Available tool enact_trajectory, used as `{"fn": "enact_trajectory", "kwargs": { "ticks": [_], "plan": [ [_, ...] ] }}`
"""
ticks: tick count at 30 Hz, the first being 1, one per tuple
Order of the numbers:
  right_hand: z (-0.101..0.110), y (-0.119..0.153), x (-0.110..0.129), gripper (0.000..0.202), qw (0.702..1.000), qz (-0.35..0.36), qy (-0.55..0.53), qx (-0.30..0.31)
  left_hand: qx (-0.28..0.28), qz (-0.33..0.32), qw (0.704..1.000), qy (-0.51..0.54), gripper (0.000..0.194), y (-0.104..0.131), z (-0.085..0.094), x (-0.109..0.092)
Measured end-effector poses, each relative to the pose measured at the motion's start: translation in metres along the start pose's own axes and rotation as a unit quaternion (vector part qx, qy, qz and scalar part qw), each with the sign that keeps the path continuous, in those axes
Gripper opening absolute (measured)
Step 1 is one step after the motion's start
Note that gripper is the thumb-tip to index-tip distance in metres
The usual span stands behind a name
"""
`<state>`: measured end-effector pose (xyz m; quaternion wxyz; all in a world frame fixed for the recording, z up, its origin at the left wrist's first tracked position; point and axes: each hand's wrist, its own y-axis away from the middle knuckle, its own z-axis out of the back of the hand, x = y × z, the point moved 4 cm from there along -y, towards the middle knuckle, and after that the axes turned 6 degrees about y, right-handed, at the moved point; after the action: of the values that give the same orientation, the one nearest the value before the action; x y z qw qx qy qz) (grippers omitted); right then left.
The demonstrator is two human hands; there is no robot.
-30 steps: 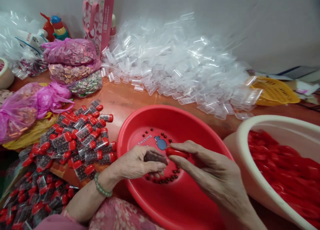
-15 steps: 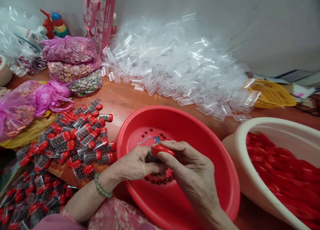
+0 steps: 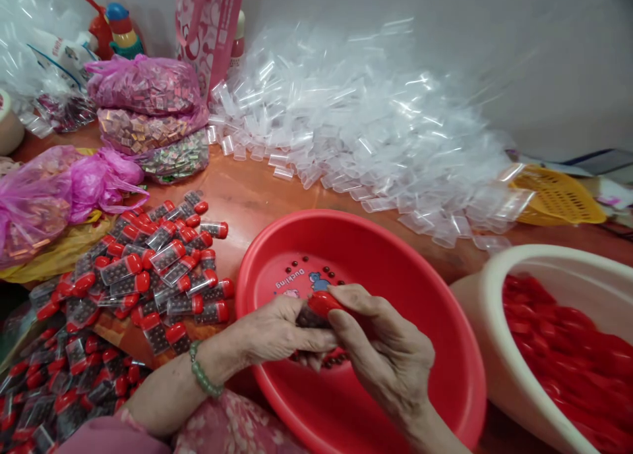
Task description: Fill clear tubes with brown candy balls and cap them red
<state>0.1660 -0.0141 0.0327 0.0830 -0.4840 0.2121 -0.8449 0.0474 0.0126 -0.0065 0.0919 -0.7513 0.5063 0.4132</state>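
One tube (image 3: 312, 318) of dark beads (image 3: 306, 320)

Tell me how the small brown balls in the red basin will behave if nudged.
The small brown balls would probably roll easily, since they look round and lie loose. The red basin should likely keep them in, given its raised wall. Tiny beside the right hand, they are probably light and fiddly to pinch.

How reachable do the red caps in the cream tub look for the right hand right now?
Likely yes: the cream tub stands open-topped to the right hand's right, its red caps uncovered, though that hand is occupied gripping another cap.
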Motion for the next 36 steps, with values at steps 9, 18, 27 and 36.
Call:
{"fn": "enact_trajectory", "kwargs": {
  "ticks": [9, 18, 27, 36],
  "plan": [
    [-0.003, 0.01, -0.003, 0.013, 0.991, -0.116, -0.036, -0.05, -0.001, -0.029, 0.999, -0.023, 0.025, -0.001, -0.002, -0.007],
    [-0.001, 0.005, -0.008, 0.006, 0.982, -0.175, -0.059, -0.03, 0.015, 0.013, 1.0, -0.001, 0.022, -0.003, -0.001, -0.001],
    [-0.006, 0.015, 0.001, 0.014, 0.979, -0.147, -0.108, -0.086, -0.028, 0.009, 1.0, -0.003, 0.012, -0.006, -0.002, -0.001],
    [-0.002, 0.011, 0.005, 0.023, 0.995, -0.084, -0.047, -0.03, -0.063, -0.041, 0.983, -0.169, 0.01, -0.002, -0.006, -0.02]
  ]
}}
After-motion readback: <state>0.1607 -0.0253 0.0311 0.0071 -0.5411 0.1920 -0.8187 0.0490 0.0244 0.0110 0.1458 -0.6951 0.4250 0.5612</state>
